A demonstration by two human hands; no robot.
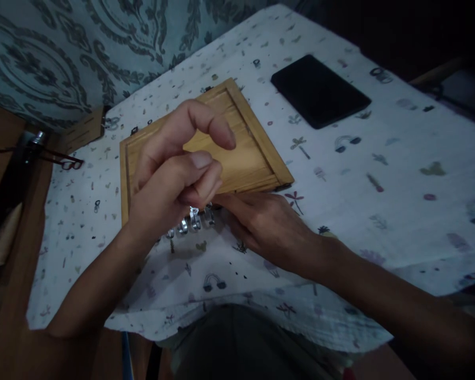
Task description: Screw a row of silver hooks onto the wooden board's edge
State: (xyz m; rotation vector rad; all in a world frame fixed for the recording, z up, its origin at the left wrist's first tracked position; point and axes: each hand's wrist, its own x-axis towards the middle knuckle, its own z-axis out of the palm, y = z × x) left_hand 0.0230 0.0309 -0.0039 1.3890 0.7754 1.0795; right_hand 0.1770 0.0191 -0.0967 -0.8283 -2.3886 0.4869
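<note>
My left hand (174,174) is raised above the table with its fingers curled and thumb pressed to fingertips; what it pinches, if anything, is hidden. Below it lies a row of small silver metal rings (192,221) on the patterned white cloth (380,174). My right hand (269,224) rests on the cloth with its fingers reaching left to the rings' end, fingertips hidden under my left hand. Just behind both hands lies a shallow wooden tray (245,153).
A black tablet (320,91) lies on the cloth at the back right. Red-framed glasses (65,161) sit on a wooden surface at the left, beside a dark object. A patterned teal fabric (63,53) hangs behind.
</note>
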